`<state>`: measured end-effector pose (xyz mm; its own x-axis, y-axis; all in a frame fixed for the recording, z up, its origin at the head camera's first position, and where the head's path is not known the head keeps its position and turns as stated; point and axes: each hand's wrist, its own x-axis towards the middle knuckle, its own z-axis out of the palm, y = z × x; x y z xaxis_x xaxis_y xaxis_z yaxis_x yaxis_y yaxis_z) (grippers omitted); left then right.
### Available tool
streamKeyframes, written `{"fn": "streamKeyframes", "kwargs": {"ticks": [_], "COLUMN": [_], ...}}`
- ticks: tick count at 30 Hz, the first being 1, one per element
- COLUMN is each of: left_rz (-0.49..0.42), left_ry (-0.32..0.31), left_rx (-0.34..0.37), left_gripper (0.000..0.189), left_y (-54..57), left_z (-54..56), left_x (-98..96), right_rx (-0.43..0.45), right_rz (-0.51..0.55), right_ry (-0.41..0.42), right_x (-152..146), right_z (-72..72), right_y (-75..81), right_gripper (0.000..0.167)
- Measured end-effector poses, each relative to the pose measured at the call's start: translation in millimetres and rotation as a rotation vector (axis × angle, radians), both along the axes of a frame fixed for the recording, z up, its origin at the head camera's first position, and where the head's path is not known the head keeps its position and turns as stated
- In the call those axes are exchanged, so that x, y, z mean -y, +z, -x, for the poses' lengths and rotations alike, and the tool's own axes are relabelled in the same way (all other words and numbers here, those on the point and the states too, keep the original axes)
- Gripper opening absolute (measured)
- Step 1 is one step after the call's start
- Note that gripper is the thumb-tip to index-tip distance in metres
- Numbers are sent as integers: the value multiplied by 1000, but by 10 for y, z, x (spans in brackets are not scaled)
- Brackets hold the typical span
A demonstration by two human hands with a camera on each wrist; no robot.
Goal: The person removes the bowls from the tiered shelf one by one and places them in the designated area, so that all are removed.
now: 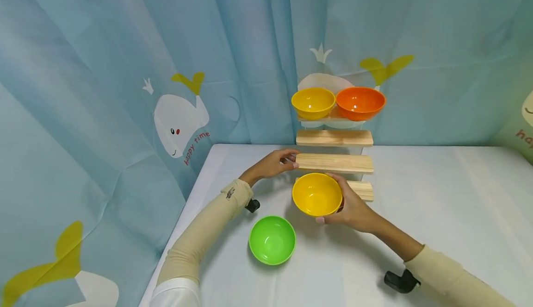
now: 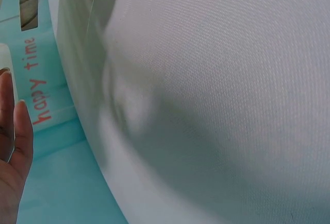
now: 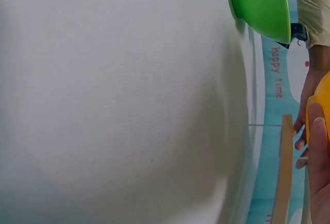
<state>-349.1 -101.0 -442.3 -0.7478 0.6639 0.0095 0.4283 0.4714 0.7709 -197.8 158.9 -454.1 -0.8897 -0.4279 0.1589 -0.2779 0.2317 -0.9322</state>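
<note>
A yellow bowl [image 1: 317, 195] is held in my right hand [image 1: 351, 207], thumb at its near side and fingers around its right side. It overlaps the lowest wooden step [image 1: 361, 190] of a tiered stand in the head view. My left hand [image 1: 275, 162] is at the left end of another wooden step [image 1: 335, 162], with loosely bent fingers right at its edge. Only part of that left hand [image 2: 13, 141] shows in the left wrist view. A green bowl [image 1: 272, 241] sits upright on the table, nearer than the stand.
Another yellow bowl [image 1: 313, 103] and an orange bowl [image 1: 360, 103] stand side by side on the stand's top level. Below them is a further wooden step [image 1: 334, 138]. A white cloth [image 1: 437, 214] covers the table. Behind hangs a blue curtain [image 1: 258, 57] with whale prints.
</note>
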Motion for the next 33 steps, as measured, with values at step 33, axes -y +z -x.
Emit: {"fn": "streamKeyframes", "kwargs": {"ticks": [33], "left_rz": [-13], "left_ry": [-6], "left_rx": [-4], "left_gripper": [50], "left_y": [14], "left_z": [-22], "left_x": [11], "right_rx": [18], "right_rz": [38], "right_ry": [155], "right_x": [-345], "right_z": [-272], "right_y": [0], "right_gripper": [105]}}
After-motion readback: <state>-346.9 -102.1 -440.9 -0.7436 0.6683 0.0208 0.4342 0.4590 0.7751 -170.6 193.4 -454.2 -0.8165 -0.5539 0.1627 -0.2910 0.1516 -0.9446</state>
